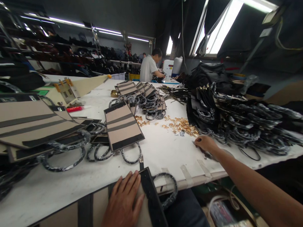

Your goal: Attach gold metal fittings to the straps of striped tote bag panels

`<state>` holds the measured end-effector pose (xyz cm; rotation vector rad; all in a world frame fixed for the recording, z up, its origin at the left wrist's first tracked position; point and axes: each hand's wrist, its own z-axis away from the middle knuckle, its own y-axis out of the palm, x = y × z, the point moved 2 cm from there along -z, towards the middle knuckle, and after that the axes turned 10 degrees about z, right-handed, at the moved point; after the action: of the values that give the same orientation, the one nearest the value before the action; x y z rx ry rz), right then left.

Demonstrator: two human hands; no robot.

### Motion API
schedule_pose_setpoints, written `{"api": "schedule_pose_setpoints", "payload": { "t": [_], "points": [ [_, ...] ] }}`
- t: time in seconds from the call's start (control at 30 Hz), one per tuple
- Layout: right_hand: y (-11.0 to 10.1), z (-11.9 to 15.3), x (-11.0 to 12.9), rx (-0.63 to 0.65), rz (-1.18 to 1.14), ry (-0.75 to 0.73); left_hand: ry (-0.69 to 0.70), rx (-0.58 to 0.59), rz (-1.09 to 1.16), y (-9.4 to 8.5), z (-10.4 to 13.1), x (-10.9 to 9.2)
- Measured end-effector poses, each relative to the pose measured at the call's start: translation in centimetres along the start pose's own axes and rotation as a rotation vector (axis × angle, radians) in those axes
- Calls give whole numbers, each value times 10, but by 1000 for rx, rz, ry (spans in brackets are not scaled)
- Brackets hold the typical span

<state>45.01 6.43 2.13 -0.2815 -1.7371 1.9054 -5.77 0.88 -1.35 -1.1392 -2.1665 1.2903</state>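
Observation:
A beige panel with black bands (97, 209) lies at the table's near edge, a plastic-wrapped ring handle (172, 185) at its right end. My left hand (125, 202) rests flat on this panel, its fingers stretched out. Out to the right, my right hand (202, 142) is at the white tabletop, fingers drawn together beside the pile of small gold metal pieces (188, 127). What its fingertips hold, if anything, is too small to make out.
Striped panels with wrapped handles are stacked at the left (24, 119) and middle (123, 125). Black wrapped handles (250, 123) heap up at the right. A red marker (74, 109) lies at the left. A person (148, 68) works beyond the table. An open box (227, 212) sits below.

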Motion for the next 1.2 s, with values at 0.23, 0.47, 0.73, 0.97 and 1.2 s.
{"api": "schedule_pose_setpoints", "payload": {
  "t": [0.23,0.47,0.73,0.97,1.2],
  "points": [
    [-9,9,11,36,25,5,-201,202,181,-11,-1,-15],
    [-15,74,74,192,-79,-238,-354,284,369,-19,-3,-23],
    [16,179,229,546,-279,-723,-377,270,421,-22,-1,-24],
    [38,173,254,511,-108,-775,-415,237,470,-23,-1,-24],
    [41,178,262,393,-43,-790,-431,190,521,-26,2,-24]
  ]
}}
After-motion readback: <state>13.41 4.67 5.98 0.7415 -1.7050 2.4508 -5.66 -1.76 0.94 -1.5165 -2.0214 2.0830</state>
